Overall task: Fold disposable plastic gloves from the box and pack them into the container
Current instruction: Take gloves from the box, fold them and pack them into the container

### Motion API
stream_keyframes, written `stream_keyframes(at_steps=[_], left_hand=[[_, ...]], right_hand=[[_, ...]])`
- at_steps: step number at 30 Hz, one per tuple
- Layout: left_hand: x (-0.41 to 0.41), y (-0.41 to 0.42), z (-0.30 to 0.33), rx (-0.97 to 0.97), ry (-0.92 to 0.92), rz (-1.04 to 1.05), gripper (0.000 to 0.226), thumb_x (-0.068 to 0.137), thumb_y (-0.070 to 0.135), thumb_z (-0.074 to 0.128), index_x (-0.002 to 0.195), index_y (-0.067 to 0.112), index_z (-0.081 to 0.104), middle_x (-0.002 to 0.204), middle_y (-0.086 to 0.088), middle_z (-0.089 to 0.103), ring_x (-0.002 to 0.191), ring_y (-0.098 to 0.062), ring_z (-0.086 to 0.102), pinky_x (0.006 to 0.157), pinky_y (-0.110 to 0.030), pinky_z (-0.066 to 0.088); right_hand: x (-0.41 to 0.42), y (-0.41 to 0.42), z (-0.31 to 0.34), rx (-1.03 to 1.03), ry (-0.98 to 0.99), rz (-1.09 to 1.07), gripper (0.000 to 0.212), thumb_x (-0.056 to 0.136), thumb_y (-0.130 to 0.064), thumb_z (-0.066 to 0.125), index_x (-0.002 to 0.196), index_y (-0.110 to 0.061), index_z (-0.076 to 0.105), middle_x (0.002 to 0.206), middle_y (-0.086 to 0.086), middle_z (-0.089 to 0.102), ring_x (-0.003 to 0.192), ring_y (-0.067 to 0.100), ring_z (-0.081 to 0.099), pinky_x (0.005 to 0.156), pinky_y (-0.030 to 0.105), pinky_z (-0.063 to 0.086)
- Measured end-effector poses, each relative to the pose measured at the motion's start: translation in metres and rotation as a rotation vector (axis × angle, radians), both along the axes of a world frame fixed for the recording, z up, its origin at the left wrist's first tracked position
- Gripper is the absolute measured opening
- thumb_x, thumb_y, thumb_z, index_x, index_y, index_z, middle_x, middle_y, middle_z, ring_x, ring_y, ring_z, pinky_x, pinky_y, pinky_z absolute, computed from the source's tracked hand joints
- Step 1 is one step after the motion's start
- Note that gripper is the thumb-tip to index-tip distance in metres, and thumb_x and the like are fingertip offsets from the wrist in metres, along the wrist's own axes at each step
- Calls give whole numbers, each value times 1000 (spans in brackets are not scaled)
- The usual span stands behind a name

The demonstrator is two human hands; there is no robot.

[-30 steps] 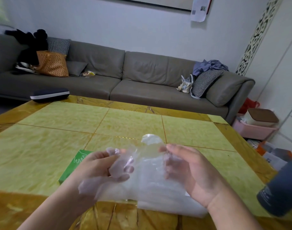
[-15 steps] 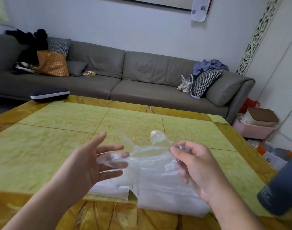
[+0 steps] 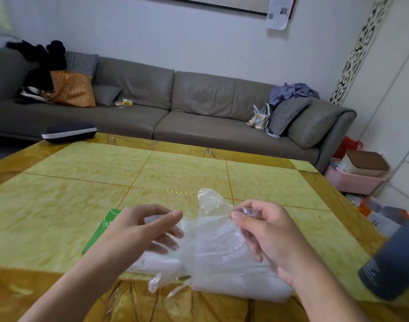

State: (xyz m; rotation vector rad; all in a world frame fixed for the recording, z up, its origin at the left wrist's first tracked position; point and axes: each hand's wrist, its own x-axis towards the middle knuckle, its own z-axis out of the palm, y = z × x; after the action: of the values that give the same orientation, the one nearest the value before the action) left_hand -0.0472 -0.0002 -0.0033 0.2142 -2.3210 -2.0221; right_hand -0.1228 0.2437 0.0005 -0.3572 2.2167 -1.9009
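A clear plastic glove point(image 3: 212, 231) is held up just above the table's near edge. My right hand point(image 3: 266, 238) pinches its upper right part between thumb and curled fingers. My left hand point(image 3: 138, 231) reaches in from the left, with its thumb and fingers closing on the glove's left side. Under my left hand lies the green and white glove box point(image 3: 101, 231), flat on the table. A pale translucent container or bag point(image 3: 240, 287) lies below the glove at the table's front edge, and more thin plastic point(image 3: 161, 278) hangs out beside it.
The yellow-green tiled table point(image 3: 175, 173) has a brown border. A dark grey cylinder point(image 3: 393, 263) stands at the right edge. A dark flat case point(image 3: 68, 132) sits at the far left corner. A grey sofa point(image 3: 198, 112) is behind, and boxes point(image 3: 361, 173) sit on the floor at right.
My left hand let go of the glove, opened wide, and has now come back in to take its left side. My right hand kept its pinch and shifted slightly right.
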Motion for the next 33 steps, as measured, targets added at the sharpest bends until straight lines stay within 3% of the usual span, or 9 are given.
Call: stream_keyframes(at_steps=[3, 6, 10, 12, 16, 19, 23, 28, 33], left_hand=[[-2, 1, -6, -51, 22, 116, 15, 97, 16, 67, 93, 6, 77, 83, -13, 77, 74, -30, 75, 75, -46, 63], [-3, 2, -6, -70, 60, 157, 11, 95, 12, 69, 94, 7, 78, 79, -13, 77, 69, -29, 73, 67, -39, 63], [0, 6, -1, -33, 165, 249, 9, 95, 11, 68, 99, 11, 76, 81, -10, 78, 71, -28, 75, 71, -38, 64], [0, 6, -1, -62, 187, 316, 9, 97, 14, 67, 100, 16, 75, 81, -4, 79, 76, -18, 76, 75, -33, 60], [1, 14, 5, -323, 317, 481, 13, 97, 21, 65, 99, 33, 70, 90, 21, 72, 90, -4, 68, 77, -27, 51], [-1, 46, 20, -546, 465, 279, 18, 94, 21, 61, 98, 37, 68, 92, 24, 67, 91, 2, 62, 73, -18, 48], [-34, 101, 5, -785, 170, -150, 27, 96, 17, 51, 99, 34, 72, 95, 17, 68, 80, -2, 63, 72, -23, 55], [-69, 123, -29, -900, -217, -339, 30, 93, 11, 44, 110, 16, 68, 110, -3, 67, 97, -23, 68, 85, -39, 60], [-84, 125, -43, -942, -323, -459, 21, 97, 16, 55, 109, 10, 71, 107, -8, 74, 86, -20, 68, 75, -30, 56]], right_hand=[[-1, 2, -1, -1, 14, -15, 9, 99, -3, 66, 94, 1, 71, 63, 12, 50, 44, 18, 39, 40, 28, 34], [-5, 4, -3, -2, 37, -52, 10, 99, -5, 66, 91, -1, 71, 61, 12, 50, 44, 18, 38, 39, 26, 33], [-15, 16, -6, 18, 81, -159, 20, 101, -10, 66, 81, -6, 69, 55, 9, 48, 42, 19, 35, 39, 24, 30], [-22, 26, -6, 61, 94, -219, 21, 101, -12, 67, 82, -6, 68, 53, 8, 48, 41, 20, 35, 39, 23, 30], [-34, 44, -14, 249, 111, -278, 23, 100, -16, 65, 81, -3, 67, 54, 12, 52, 41, 22, 39, 39, 22, 32], [-37, 45, -20, 369, 85, -276, 23, 96, -14, 61, 76, -4, 65, 48, 4, 54, 36, 21, 42, 40, 20, 31], [-38, 40, -23, 530, 121, -237, 23, 93, -17, 60, 72, -12, 66, 49, -6, 56, 44, 17, 48, 48, 22, 35], [-39, 38, -28, 739, 195, -236, 20, 93, -23, 68, 73, -20, 72, 74, -5, 73, 68, 11, 69, 55, 25, 50], [-45, 37, -31, 831, 199, -263, 20, 84, -21, 79, 69, -12, 71, 71, 3, 74, 63, 20, 74, 59, 39, 64]])
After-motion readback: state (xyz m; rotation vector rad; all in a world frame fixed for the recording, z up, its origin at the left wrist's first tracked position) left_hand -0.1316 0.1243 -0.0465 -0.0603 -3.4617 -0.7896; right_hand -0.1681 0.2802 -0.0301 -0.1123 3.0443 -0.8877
